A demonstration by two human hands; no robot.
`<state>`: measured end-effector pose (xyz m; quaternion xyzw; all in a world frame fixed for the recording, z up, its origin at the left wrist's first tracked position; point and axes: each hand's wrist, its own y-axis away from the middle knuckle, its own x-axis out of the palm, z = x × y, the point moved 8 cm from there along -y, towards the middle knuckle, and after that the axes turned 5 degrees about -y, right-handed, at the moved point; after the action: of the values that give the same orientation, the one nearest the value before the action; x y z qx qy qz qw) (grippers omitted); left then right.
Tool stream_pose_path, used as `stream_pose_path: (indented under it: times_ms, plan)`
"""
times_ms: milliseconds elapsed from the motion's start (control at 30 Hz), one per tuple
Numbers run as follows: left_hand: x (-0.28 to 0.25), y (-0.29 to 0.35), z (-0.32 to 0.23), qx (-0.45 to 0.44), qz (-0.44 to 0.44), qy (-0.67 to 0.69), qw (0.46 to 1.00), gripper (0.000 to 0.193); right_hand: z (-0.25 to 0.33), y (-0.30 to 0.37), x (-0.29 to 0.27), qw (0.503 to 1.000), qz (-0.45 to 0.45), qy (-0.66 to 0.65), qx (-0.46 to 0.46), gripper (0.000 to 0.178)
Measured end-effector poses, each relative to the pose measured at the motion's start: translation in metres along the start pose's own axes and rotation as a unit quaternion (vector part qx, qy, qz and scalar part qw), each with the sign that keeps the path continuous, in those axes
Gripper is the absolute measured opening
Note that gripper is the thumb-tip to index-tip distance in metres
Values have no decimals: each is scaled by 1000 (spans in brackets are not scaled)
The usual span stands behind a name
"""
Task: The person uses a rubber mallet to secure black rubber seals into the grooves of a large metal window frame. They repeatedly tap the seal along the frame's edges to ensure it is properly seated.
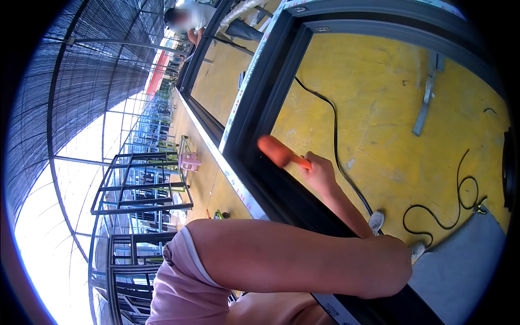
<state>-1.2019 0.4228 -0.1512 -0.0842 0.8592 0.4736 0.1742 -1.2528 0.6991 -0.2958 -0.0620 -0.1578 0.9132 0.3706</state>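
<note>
My right hand grips the handle of an orange-red mallet, fingers closed round it. The mallet's head is over the dark inner channel of a large window or door frame; I cannot tell whether it touches. Printed white film runs along the frame's outer edge. My right upper arm, in a pink sleeve, crosses the lower middle, and its elbow hides part of the frame. More bare skin shows at the lower edge, perhaps my other arm. My left hand does not show.
A co-worker leans over the far frame section. On the yellow floor lie a black cable, a metal strip and a grey mat. Two shoes show past my elbow. A pink stool and stacked frames stand left.
</note>
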Motion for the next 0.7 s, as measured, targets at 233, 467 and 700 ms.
stream_pose_path:
  times_ms: [233, 467, 700]
  plan:
    - [-10, 9, 1, 48, 3, -21, 999, 52, 12, 6, -22, 992, 83, 28, 96, 22]
    - [-12, 12, -2, 52, 11, -11, 999, 24, 23, 11, -23, 996, -8, -93, 5, 21]
    - [-7, 8, 2, 28, -19, 19, 999, 21, 10, -2, 4, 996, 29, -68, 56, 20]
